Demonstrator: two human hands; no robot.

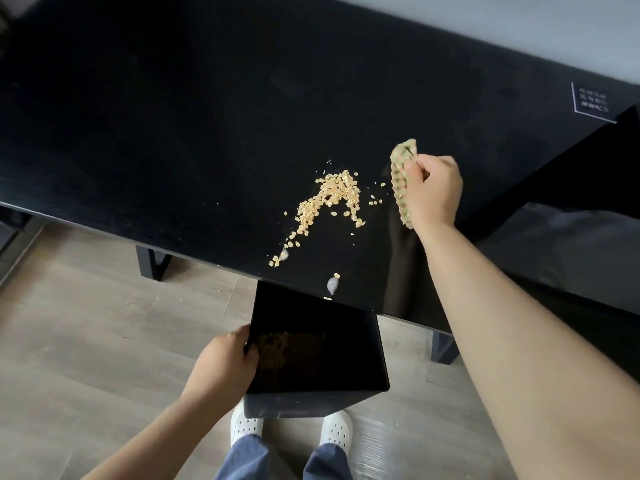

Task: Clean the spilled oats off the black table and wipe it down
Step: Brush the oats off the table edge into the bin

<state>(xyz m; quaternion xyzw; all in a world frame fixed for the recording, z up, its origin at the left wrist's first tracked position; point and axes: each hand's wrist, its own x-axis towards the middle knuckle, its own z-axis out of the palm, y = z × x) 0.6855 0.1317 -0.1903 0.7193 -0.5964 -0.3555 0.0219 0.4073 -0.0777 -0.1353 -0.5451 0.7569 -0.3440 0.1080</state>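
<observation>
A pile of pale oats (pixel 330 199) lies on the black table (pixel 173 116), trailing toward the near edge, with a few stray flakes (pixel 336 275) close to that edge. My right hand (pixel 434 190) grips a green-and-beige waffle cloth (pixel 401 181) just right of the pile, at the table surface. Below the table edge, my left hand (pixel 225 362) holds the left wall of a black square bin (pixel 346 396), thumb inside. Some oats (pixel 287 348) lie at the bin's bottom.
A white printed label (pixel 593 100) marks the table's far right corner. Black table legs (pixel 152 265) stand on the wood floor (pixel 86 323). A dark bench or seat (pixel 554 254) sits to the right. My white shoes (pixel 336 431) are under the bin.
</observation>
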